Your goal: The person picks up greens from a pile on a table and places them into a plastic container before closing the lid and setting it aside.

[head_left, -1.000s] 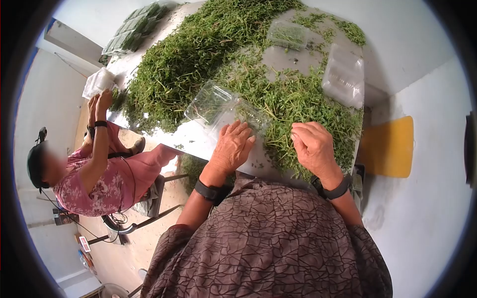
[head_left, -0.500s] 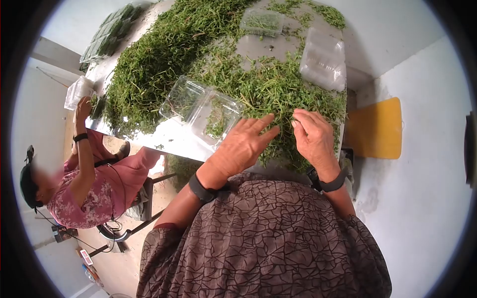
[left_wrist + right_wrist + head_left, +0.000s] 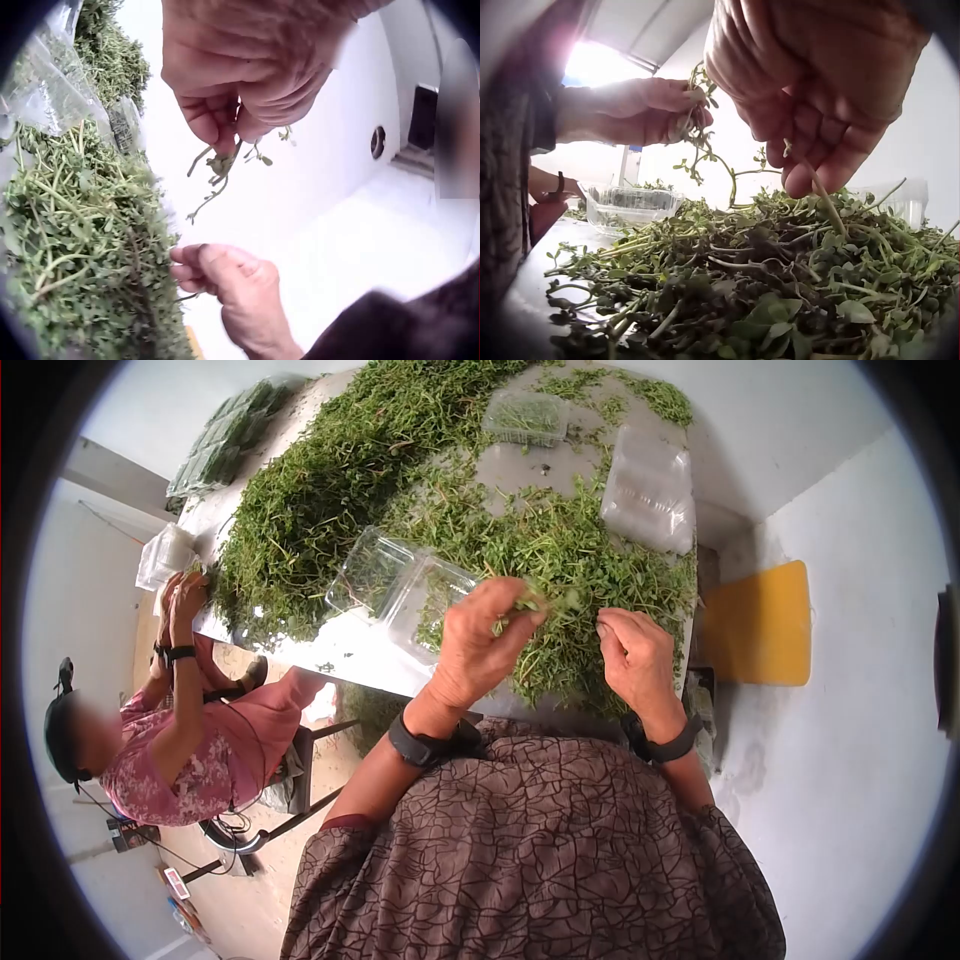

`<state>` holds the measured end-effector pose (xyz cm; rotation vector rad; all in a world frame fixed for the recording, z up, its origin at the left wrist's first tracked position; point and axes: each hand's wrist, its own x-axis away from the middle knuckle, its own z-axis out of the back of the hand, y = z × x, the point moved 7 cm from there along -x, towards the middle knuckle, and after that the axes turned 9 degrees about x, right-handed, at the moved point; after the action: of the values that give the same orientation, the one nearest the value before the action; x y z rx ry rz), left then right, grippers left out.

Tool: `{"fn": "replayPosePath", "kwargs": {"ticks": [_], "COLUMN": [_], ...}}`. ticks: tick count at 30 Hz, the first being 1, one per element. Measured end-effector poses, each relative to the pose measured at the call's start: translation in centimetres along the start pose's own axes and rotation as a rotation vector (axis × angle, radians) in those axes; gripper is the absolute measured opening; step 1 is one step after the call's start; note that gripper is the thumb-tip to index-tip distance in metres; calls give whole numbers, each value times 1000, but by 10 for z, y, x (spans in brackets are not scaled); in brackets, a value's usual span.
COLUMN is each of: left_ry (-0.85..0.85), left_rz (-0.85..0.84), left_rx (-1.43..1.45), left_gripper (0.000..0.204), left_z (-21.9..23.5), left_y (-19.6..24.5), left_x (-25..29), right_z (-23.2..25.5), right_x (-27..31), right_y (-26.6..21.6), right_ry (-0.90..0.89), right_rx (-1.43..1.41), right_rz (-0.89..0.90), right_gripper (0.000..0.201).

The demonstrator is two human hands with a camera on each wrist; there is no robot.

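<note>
My left hand (image 3: 485,640) pinches a small bunch of green sprigs (image 3: 221,165) between thumb and fingertips, with thin leafy stems dangling below. It is held up beside the pile of leafy greens (image 3: 560,550). Over the pile's near right side, my right hand (image 3: 640,660) has its fingers curled, and a pale stem (image 3: 825,195) runs from its fingertips down to the greens. Left of the left hand lies a clear plastic clamshell box (image 3: 375,575), lid open, with some greens inside; the left hand covers part of it.
A clear box with greens (image 3: 527,418) stands farther back, and stacked clear trays (image 3: 648,490) lie at the right edge. Packed boxes (image 3: 230,435) line the far left. Another person (image 3: 190,750) sits at the left corner. A yellow board (image 3: 757,625) is at right.
My left hand moved off the box to the right, reached toward the greens, and now holds up a bunch of sprigs. The right hand stays over the pile, fingers curled.
</note>
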<state>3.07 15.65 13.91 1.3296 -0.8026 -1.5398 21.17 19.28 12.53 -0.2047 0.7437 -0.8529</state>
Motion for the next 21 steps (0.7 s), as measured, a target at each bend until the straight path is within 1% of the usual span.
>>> {"fn": "replayPosePath", "kwargs": {"ticks": [2,3,4,5,6,7,9,11,13,14,15,17,19,21], "left_ry": [217,225,277,330,348,358,381,391,429,385,430,458,503,461], "left_rz": [238,230,256,283,316,309,363,360,299,291,280,229,242,214], "left_rx": [565,555,647,739,791,781,891,853,837,858,811,590,288,-112], "left_gripper": [12,12,11,10,12,12,11,11,11,13,12,11,10,14], "left_z": [14,18,25,31,32,36,39,47,59,67,74,94,112,122], "left_y": [-10,-10,-14,-17,-16,-12,-11,-7,-5,-5,0,16,29,36], "left_x": [5,6,8,11,12,13,16,19,21,25,25,25,27,28], "right_z": [0,0,0,1,3,7,14,21,18,16,14,8,6,1], "right_x": [-1,-3,-6,-10,-14,-19,-32,-45,-51,-52,-51,-42,-35,-27], "right_y": [-3,-2,-2,-4,-4,-5,-12,-20,-23,-26,-28,-29,-30,-26], "right_ry": [2,-4,-9,-6,4,11,-4,40,35,34,32,-7,-38,-118], "right_rx": [-16,-59,-102,-111,-159,-206,-243,-278,-282,-275,-267,-252,-218,-214], "right_rz": [-5,-38,-70,-59,-71,-85,-69,1,38,60,76,73,77,-9], "right_gripper": [14,14,13,13,14,14,16,17,17,17,18,17,15,12]}}
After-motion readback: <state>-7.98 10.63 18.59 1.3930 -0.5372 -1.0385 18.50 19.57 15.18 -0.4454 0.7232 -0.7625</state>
